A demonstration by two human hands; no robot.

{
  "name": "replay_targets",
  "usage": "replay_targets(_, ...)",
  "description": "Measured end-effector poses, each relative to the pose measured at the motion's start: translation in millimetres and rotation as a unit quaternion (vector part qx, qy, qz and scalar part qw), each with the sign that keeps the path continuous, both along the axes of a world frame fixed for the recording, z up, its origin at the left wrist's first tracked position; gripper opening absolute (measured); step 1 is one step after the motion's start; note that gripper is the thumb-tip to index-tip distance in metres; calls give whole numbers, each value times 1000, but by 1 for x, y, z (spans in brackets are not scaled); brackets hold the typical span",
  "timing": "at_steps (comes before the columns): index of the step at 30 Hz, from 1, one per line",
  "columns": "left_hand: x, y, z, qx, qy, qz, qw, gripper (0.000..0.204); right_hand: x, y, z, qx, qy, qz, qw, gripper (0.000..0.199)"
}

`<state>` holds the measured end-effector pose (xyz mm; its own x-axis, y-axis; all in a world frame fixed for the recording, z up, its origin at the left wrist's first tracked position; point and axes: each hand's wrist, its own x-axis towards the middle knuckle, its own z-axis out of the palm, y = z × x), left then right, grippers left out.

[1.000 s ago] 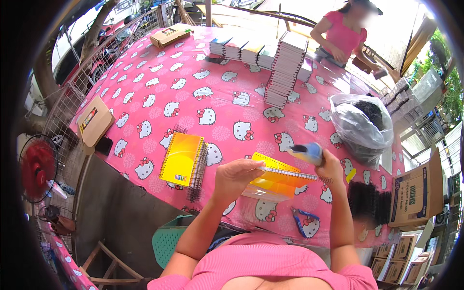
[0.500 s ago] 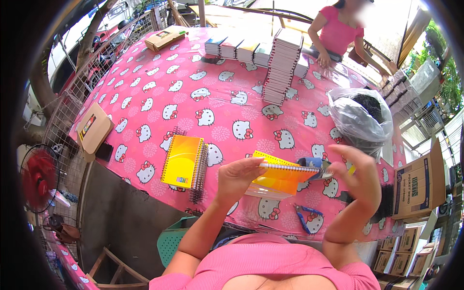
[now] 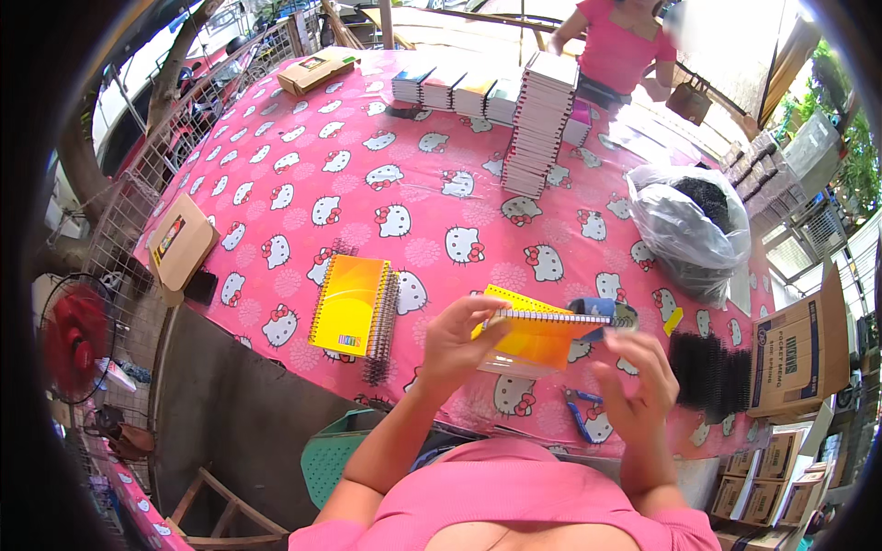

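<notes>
A small yellow-orange notebook (image 3: 537, 342) is gripped at its left end by my left hand (image 3: 455, 342), thumb on top and fingers closed. A coil binding runs along its upper edge, with the loose coil end (image 3: 625, 319) sticking out on the right. My right hand (image 3: 640, 386) is just below that coil end, slightly blurred, thumb and fingers apart and nothing visible in it. Blue-handled cutters (image 3: 581, 413) lie on the table between my hands. Behind the notebook sits a blue denim-like wrapped object (image 3: 593, 310), partly hidden. To the left rests a pile of coil-bound yellow notebooks (image 3: 347, 308).
A tall notebook stack (image 3: 536, 133) and a row of lower stacks (image 3: 457, 95) stand at the back. On the right are black coils (image 3: 709, 372), a plastic bag of black coils (image 3: 689, 230) and an open carton (image 3: 792, 354). Another person (image 3: 620, 46) stands across the table.
My right hand has come down and left, from above the coil end to below it. My left hand still grips the notebook. The person opposite has straightened and drawn a hand off the table.
</notes>
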<state>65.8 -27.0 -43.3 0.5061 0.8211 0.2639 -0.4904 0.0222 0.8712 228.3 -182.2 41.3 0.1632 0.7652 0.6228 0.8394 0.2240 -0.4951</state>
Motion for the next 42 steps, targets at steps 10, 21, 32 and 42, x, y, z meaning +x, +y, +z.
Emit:
replay_targets(10,4,-25,62,452,83,127,879,19,6,-92,-186,-355,-64,-263,895,59)
replay_targets(21,10,-37,9,378,169,79,907,25,-21,-30,-46,-164,36,-54,984,49)
replay_targets(32,10,-36,14,376,157,87,909,24,-2,-18,-37,-275,278,83,917,35)
replay_targets(42,-19,-9,45,350,96,215,907,21,17,-46,-85,-228,243,-68,940,37)
